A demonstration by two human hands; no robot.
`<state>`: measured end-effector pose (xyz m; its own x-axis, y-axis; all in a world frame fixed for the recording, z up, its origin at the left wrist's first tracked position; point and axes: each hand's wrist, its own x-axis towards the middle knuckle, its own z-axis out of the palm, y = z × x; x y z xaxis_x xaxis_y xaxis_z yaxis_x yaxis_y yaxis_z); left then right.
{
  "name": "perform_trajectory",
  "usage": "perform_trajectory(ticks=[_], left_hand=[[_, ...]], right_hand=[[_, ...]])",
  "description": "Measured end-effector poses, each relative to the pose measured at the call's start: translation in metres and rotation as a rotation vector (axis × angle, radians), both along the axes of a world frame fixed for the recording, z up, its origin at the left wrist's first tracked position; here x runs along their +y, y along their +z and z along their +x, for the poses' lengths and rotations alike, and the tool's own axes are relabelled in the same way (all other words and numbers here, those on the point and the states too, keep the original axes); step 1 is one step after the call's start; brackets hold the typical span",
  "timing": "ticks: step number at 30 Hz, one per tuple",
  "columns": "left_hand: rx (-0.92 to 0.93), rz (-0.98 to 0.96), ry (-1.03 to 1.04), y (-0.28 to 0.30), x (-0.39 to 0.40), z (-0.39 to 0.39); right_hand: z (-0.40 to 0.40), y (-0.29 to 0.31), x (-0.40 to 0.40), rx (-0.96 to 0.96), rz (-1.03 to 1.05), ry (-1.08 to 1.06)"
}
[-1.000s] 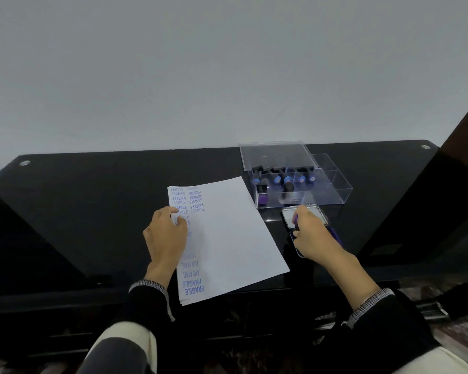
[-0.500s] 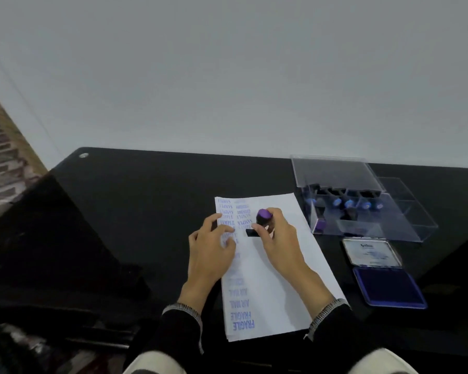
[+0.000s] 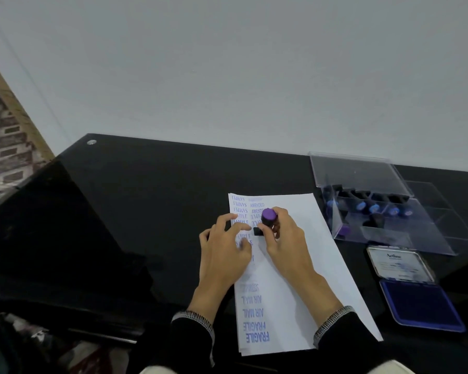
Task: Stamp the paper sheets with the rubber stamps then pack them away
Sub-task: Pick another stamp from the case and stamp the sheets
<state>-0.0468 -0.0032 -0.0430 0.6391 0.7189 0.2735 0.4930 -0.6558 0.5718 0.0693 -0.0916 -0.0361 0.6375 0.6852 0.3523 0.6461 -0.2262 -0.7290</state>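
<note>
A white paper sheet (image 3: 308, 265) lies on the black glass table (image 3: 146, 198), with blue stamped words down its left side. My right hand (image 3: 284, 244) grips a rubber stamp (image 3: 268, 220) with a purple knob, its black base down on the sheet. My left hand (image 3: 224, 252) rests on the sheet's left edge with fingers spread. To the right lies an open ink pad (image 3: 422, 303) with a blue cushion and a silver lid. Behind it stands a clear plastic case (image 3: 376, 201) holding several stamps with blue and purple knobs.
The table's left part is bare glass with a metal stud (image 3: 91, 142) in the far corner. A grey wall rises behind the table. A patterned surface (image 3: 3, 147) shows at the far left. The table's front edge runs just below my wrists.
A second ago my right hand was at the ink pad. It then carried the stamp left onto the sheet and now holds it there. My left hand stayed on the sheet.
</note>
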Motion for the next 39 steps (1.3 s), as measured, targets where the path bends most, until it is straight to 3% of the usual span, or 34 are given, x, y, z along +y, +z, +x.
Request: perform_trajectory(ticks=[39], left_hand=[[0.002,-0.04,0.041,0.0016,-0.0011,-0.0002]], right_hand=[[0.0028,-0.0026,0.0008,-0.109,-0.032,0.009]])
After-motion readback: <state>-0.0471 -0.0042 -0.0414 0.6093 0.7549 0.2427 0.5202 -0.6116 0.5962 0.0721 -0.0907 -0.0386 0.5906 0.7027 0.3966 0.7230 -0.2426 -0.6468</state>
